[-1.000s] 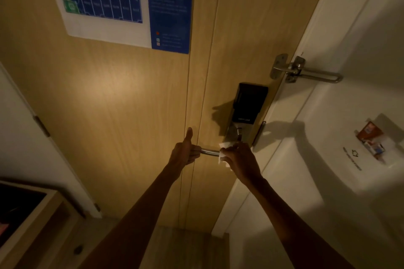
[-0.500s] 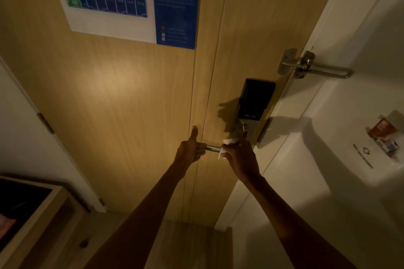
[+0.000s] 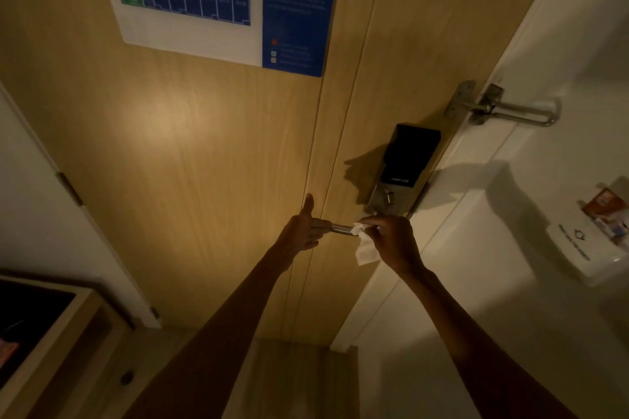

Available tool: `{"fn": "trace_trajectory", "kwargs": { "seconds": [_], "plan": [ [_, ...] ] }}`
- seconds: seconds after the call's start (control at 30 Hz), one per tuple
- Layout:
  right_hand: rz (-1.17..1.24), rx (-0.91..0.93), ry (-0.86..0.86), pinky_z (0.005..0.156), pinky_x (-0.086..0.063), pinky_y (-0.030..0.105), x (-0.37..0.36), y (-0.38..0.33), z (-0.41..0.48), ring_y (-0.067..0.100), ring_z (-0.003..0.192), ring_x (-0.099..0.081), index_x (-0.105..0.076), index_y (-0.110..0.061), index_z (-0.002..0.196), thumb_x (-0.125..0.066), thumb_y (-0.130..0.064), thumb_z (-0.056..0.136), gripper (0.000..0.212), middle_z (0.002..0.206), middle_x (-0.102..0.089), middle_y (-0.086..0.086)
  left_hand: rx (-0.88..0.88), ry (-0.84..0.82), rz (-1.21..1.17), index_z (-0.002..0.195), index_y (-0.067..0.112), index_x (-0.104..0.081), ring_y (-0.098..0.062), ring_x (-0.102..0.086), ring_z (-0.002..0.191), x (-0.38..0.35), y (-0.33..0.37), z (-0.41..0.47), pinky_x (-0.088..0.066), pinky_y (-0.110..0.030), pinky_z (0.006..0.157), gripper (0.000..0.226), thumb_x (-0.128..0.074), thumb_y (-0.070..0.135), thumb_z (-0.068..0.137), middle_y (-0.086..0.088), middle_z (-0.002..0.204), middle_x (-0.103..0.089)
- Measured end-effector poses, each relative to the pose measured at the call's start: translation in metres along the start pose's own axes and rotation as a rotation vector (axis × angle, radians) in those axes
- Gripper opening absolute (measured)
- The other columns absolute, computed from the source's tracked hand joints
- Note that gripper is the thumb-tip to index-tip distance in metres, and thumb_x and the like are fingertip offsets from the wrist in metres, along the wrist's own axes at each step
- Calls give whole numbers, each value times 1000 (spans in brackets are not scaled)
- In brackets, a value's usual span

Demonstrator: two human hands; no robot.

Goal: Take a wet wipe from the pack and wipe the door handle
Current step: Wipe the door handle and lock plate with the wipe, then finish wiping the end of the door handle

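Observation:
A metal lever door handle (image 3: 341, 228) sticks out to the left from the lock plate on the wooden door (image 3: 204, 163). My left hand (image 3: 304, 231) grips the handle's free end, thumb pointing up. My right hand (image 3: 391, 240) pinches a white wet wipe (image 3: 366, 248) against the handle near the lock plate; the wipe's loose end hangs down below the bar. The wipe pack is not in view.
A black electronic lock (image 3: 410, 156) sits above the handle, with a metal swing guard latch (image 3: 503, 109) higher right. A blue floor plan poster (image 3: 221, 0) hangs on the door. A white wall holder with a card (image 3: 585, 241) is at right, a wooden cabinet (image 3: 51, 333) at lower left.
The wipe has unfolded from under my right hand and now hangs visibly below the handle. My left hand keeps its grip on the handle's end.

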State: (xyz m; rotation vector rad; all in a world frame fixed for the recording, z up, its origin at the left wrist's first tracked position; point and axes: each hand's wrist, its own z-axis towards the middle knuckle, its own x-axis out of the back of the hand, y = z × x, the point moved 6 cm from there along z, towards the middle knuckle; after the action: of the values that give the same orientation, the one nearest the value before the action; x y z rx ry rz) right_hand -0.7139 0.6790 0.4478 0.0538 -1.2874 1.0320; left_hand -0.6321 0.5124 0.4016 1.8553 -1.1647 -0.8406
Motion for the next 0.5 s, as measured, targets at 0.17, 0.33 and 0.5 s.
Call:
{"fn": "trace_trajectory", "kwargs": {
  "seconds": [0.17,0.33,0.5],
  "plan": [
    [104,-51,85,74,-56,26,10,-13,6,10,84,-66,-74,-11,103,-71,-24,86,22,97,-74,2,-58,-62,5,120,7,-63,-21,-58,113,21,5,-6,-44,-37,102,78,-22,66,91,-5,118,-65],
    [288,-46,-31,63,-49,6,-16,-65,11,-4,75,-62,-73,-13,93,-71,-19,85,10,84,-68,-8,-224,59,70,112,1,-65,-21,-60,90,72,3,-35,-46,-24,72,31,-60,23,91,-12,101,-68],
    [414,-8,-192,63,-53,15,-73,-125,18,3,78,-66,-76,-18,94,-71,-20,82,13,85,-73,-6,-284,195,91,107,-1,-67,-24,-59,83,130,-11,-82,-46,-26,67,21,-62,6,88,-19,98,-65]
  ]
}}
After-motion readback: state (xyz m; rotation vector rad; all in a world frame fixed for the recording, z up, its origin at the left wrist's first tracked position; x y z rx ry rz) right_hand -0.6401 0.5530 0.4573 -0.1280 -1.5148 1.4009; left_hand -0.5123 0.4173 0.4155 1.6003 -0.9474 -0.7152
